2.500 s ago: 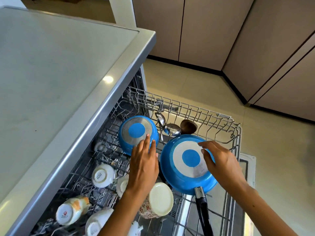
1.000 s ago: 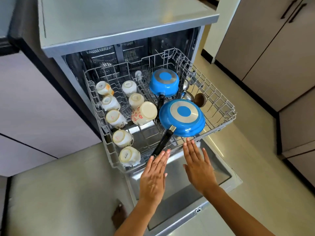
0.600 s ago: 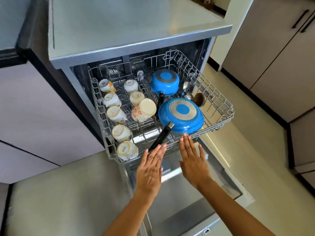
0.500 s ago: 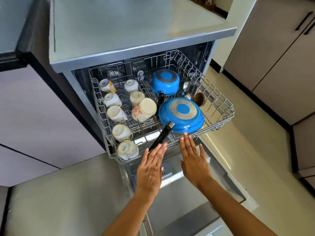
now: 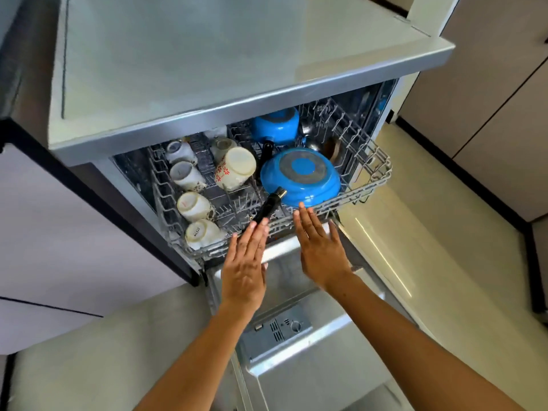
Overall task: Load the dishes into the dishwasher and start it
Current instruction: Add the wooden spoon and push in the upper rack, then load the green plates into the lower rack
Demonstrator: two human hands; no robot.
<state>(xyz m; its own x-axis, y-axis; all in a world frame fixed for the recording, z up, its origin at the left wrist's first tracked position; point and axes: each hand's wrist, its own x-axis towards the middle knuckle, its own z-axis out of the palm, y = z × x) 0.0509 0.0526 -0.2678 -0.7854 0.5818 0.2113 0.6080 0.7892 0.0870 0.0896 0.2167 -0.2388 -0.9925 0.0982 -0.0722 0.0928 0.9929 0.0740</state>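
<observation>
The dishwasher's wire rack [image 5: 367,185] sticks partway out of the machine under the grey counter. In it lie an upside-down blue pan [image 5: 301,176] with a black handle [image 5: 268,207], a second blue pot [image 5: 275,124] behind it, a flowered mug [image 5: 235,169] and several white cups [image 5: 194,206]. Metal ladles [image 5: 311,145] sit at the back right. My left hand [image 5: 246,262] and my right hand [image 5: 320,243] are flat and open, fingertips against the rack's front rail, holding nothing.
The dishwasher door [image 5: 308,345] lies open and flat below my arms, with its detergent dispenser [image 5: 275,330] showing. The grey counter top [image 5: 207,54] overhangs the rack. Beige cabinets [image 5: 492,84] stand on the right, across a strip of tiled floor [image 5: 444,247].
The rack has slid back into the machine, its rear now under the counter. Both flat hands moved forward with it, from the pans earlier to the front rail.
</observation>
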